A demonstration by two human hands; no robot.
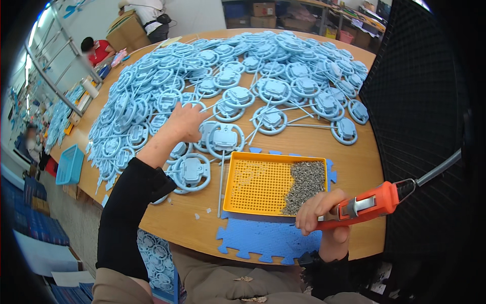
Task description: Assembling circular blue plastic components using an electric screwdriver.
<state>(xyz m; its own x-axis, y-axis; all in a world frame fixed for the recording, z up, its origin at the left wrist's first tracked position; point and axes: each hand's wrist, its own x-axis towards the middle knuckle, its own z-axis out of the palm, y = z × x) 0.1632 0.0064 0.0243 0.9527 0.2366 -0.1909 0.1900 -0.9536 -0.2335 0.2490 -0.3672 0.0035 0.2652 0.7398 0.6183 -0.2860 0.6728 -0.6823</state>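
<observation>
My left hand reaches over the near side of a large heap of light-blue plastic parts, its fingers apart among them. Each part is a ring with a boxy centre, and many have a thin stick. Just right of that hand lies one such ring part on the table, its stick pointing toward me. My right hand is closed around an orange power screwdriver, tip toward the left. Under its tip is a yellow perforated tray with small metal screws heaped at its right end.
A blue foam mat lies partly beneath the tray on the wooden table. The screwdriver hangs from a coil spring at right, beside a black mesh panel. A turquoise basket stands at left. Other people are farther back.
</observation>
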